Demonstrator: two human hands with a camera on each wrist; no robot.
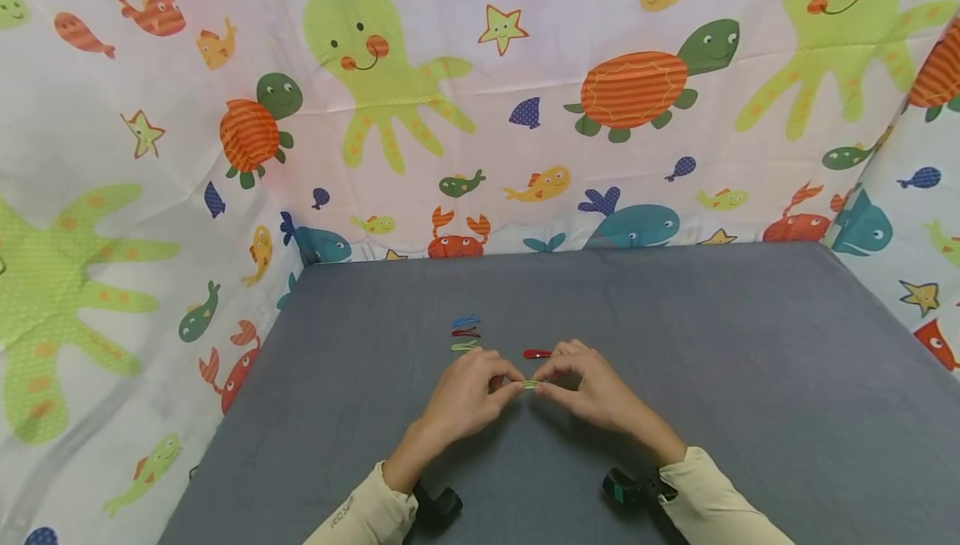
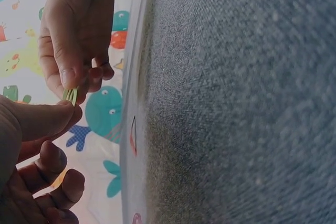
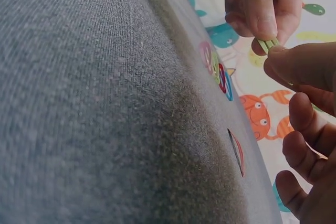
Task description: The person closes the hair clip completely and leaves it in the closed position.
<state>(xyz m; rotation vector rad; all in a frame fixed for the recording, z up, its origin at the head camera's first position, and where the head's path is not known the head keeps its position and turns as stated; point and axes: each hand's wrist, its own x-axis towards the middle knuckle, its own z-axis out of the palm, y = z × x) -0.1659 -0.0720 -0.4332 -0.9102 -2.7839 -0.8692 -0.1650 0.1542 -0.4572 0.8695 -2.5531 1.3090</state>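
A small light-green snap hair clip (image 1: 529, 384) is held up over the table between both hands. My left hand (image 1: 467, 392) pinches one end of it between thumb and forefinger. Thumb and forefinger of my right hand (image 1: 592, 388) pinch the other end. In the left wrist view the clip (image 2: 70, 95) shows as a few thin green strips, its ends covered by fingertips. Just beyond the right hand lies a red clip (image 1: 536, 354), partly hidden by the fingers.
Beyond the left hand, a blue clip (image 1: 465, 321), a dark red clip (image 1: 466, 332) and a green clip (image 1: 464, 347) lie in a column. The right wrist view adds a pink clip (image 3: 205, 53) there. A sea-animal printed curtain (image 1: 510, 170) borders the grey table (image 1: 735, 362).
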